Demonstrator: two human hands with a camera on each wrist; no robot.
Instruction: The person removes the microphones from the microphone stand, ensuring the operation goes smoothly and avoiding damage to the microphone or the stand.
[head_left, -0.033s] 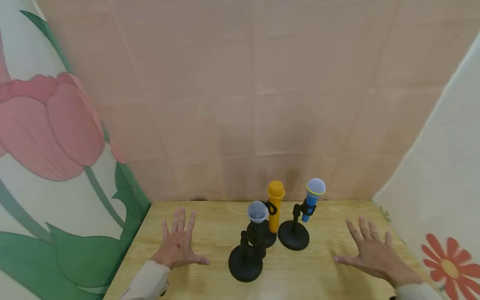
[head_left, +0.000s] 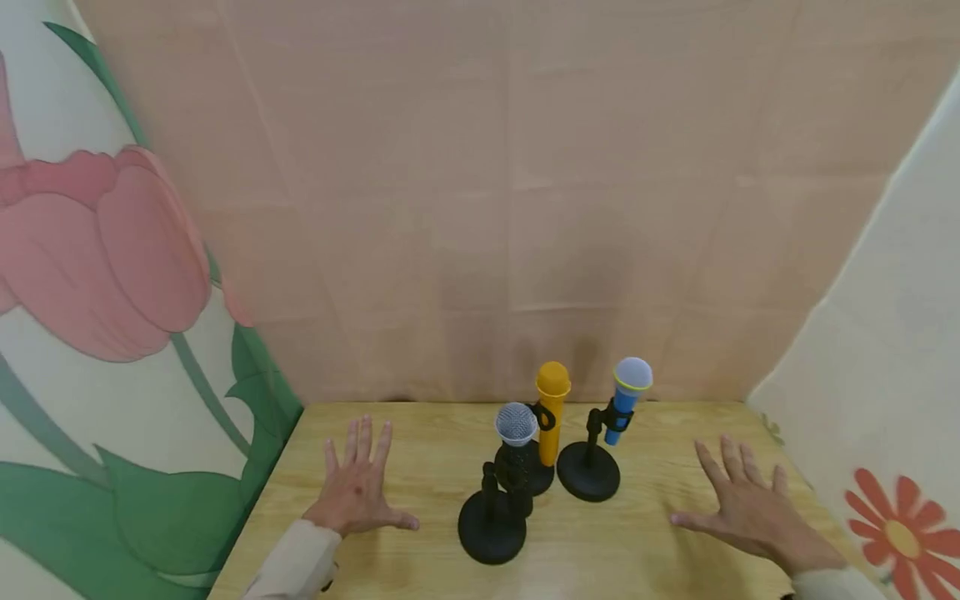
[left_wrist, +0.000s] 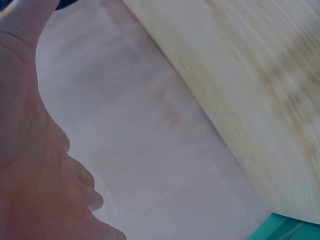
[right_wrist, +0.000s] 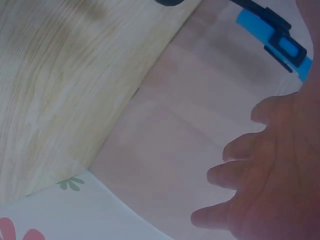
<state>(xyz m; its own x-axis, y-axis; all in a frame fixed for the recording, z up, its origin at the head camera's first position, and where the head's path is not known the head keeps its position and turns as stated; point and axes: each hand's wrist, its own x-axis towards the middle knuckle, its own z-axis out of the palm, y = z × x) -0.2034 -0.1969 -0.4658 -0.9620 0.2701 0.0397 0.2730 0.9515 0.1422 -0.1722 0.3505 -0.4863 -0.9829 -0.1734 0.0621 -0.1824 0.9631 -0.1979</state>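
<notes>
Three toy microphones on round black stands are grouped at the middle of the table. The nearest, a black microphone (head_left: 516,425) with a silver mesh head, leans in its stand (head_left: 491,529). Close behind it stands a yellow microphone (head_left: 552,408), partly overlapped in the head view. To the right, a blue microphone (head_left: 622,408) with a whitish head tilts in its clip; its blue handle (right_wrist: 255,27) also shows in the right wrist view. My left hand (head_left: 356,492) is spread out left of the stands, holding nothing. My right hand (head_left: 753,508) is likewise spread, empty, at the right.
The wooden table (head_left: 600,550) meets a pinkish cloth backdrop (head_left: 480,208) at its far edge. A panel with a large tulip (head_left: 112,242) stands on the left, and a white panel with a red flower (head_left: 900,537) on the right.
</notes>
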